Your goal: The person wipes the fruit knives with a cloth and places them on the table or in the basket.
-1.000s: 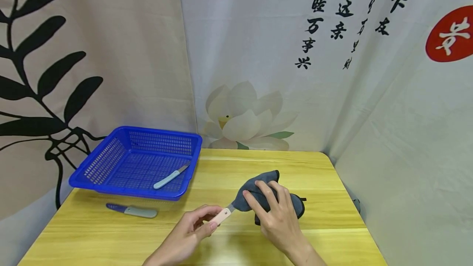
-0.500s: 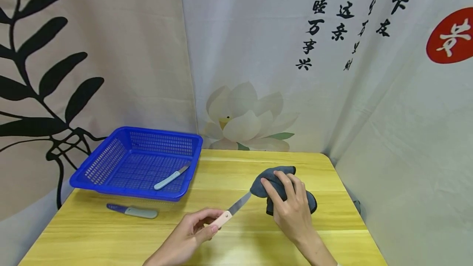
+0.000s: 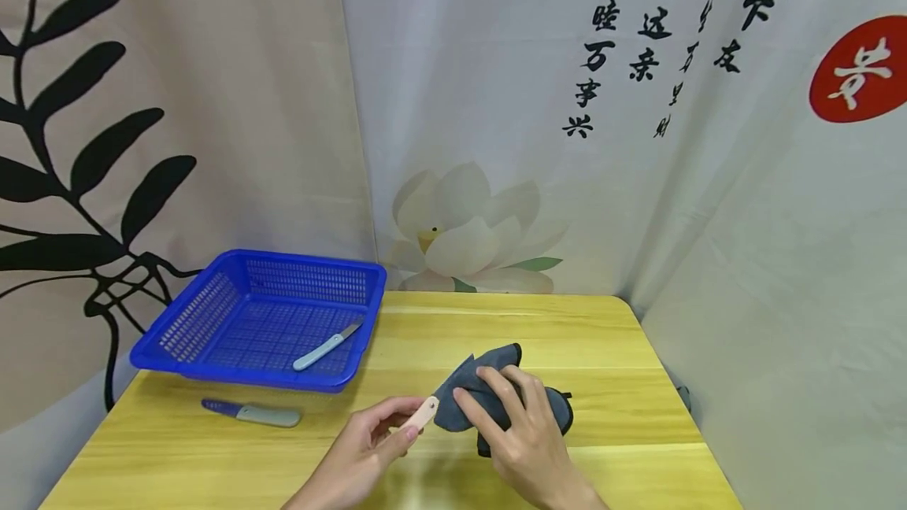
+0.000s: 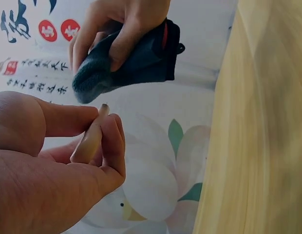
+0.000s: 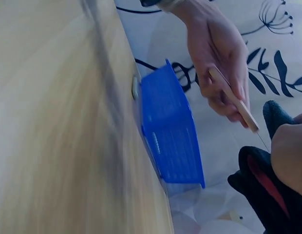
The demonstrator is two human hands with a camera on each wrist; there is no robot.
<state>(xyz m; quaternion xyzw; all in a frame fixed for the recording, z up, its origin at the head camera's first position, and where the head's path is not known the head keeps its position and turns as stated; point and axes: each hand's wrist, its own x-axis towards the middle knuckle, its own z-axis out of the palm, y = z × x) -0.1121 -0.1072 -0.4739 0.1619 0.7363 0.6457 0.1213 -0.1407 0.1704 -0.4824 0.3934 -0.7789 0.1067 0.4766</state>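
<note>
My left hand point(image 3: 364, 447) grips the pale pink handle point(image 3: 423, 413) of a small knife, thumb below and fingers above it. A dark grey-blue cloth point(image 3: 449, 411) with black edging is bunched in my right hand point(image 3: 527, 443), its fingers curled over it. The cloth lies against the knife's blade, close to the handle, and hides most of it. The right wrist view shows the thin blade point(image 5: 263, 141) running from the handle point(image 5: 234, 100) toward the folded cloth point(image 5: 260, 170). Both hands are held above the table.
A blue plastic basket point(image 3: 255, 378) stands at the table's back left. In it lies a knife with a light blue handle point(image 3: 319, 352). Another knife point(image 3: 265, 415), grey-handled with a blue blade part, lies before the basket. The wooden table point(image 3: 602, 384) meets a printed curtain point(image 3: 453, 101) behind.
My right hand slid the cloth out toward the blade's tip, baring the blade, then brought it back down to the handle, covering the blade. My left hand stays nearly still.
</note>
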